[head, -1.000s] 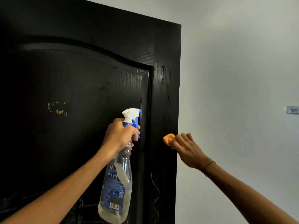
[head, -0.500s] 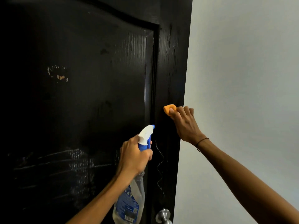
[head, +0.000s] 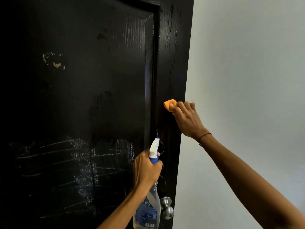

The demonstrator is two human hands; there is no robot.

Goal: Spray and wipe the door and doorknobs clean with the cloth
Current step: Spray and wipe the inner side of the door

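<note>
Door (head: 82, 104) black, chalk-scratched low down; its right stile is being wiped. Cloth (head: 169, 104), orange, is gripped by right hand (head: 186, 119) against the stile. Sprayer (head: 152, 187) is clasped by left hand (head: 146, 169) above knob (head: 166, 207). Next, probably: downward strokes toward scribbles and knob.

spray bottle (head: 146, 214) base cut off | label text unreadable | cloth (head: 169, 104) mostly hidden
</note>
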